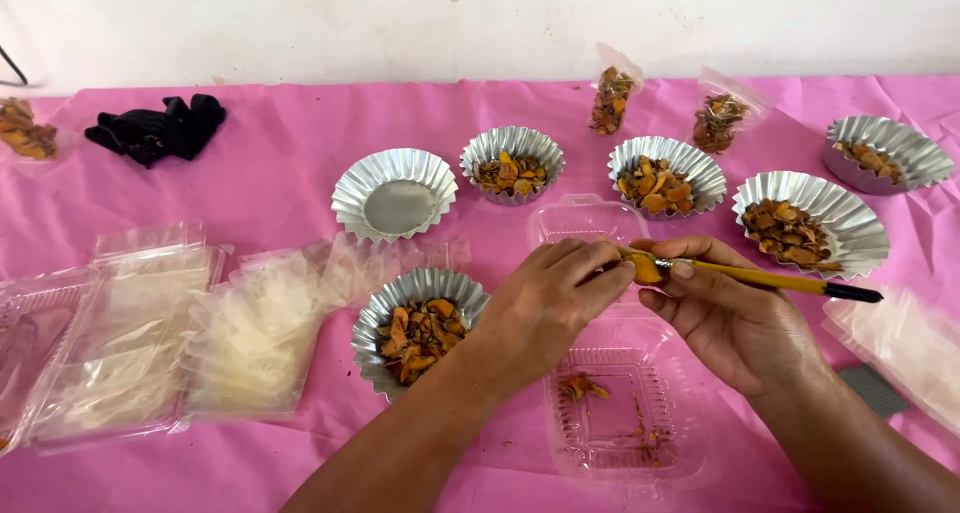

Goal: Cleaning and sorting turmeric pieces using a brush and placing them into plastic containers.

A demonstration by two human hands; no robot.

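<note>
My left hand (556,298) pinches a small orange dried piece (647,269) at its fingertips. My right hand (722,308) holds a yellow-handled brush (770,280) whose bristle end rests against that piece. Both hands hover above an open clear plastic clamshell box (618,413) with a few orange crumbs in it. Just left of my left wrist sits a fluted foil cup (419,328) filled with orange and brown dried pieces.
Several more foil cups stand on the pink tablecloth (290,183): an empty one (394,193) and others with dried pieces (512,164), (667,176), (809,223), (884,152). Two small filled bags (610,98), (722,118) stand behind. Clear bags (150,323) lie left; black gloves (157,129) far left.
</note>
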